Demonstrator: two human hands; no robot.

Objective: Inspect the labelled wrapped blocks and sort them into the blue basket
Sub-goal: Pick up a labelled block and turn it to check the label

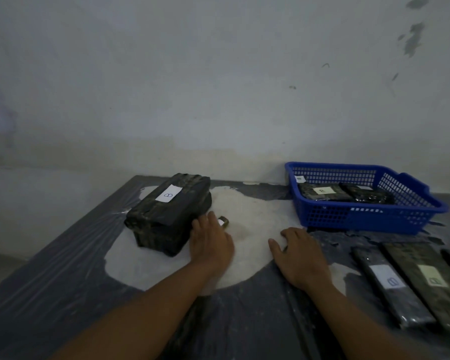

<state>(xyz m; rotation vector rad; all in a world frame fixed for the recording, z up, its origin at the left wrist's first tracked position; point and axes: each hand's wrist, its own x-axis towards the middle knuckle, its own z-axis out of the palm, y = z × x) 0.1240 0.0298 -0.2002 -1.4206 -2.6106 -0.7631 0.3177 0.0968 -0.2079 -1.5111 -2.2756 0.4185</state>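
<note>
- The left hand (211, 239) lies palm down on the white powder (249, 229). Its fingers are spread and straight, and the fingertips touch the near right corner of the stack of wrapped blocks (169, 211); the grip is released and holds nothing.
- Just past the left fingertips, beside the stack, a small dark piece with a white tag (223, 221) sits in the powder.
- The right hand (300, 255) rests flat on the powder to the right of the stack. Its fingers are loosely bent, and the grip is released and empty.
- Both forearms are bare and reach in from the near edge.
- The stack stands in the powder at the left. It is dark and shiny, and a white label marked B lies on its top.
- The blue basket (411, 216) sits well to the right of the stack, by the far edge. Wrapped blocks (346, 194) with labels lie inside it.
- Nearer than the basket, at the right edge, more flat blocks (411, 287) lie side by side, each with a label.
- The tabletop (62, 268) is dark and covered with wrinkled clear film, and powder is spread across its middle.
- Behind the stack rises a pale wall (218, 87) with dark marks at the upper right. The room is dim.
</note>
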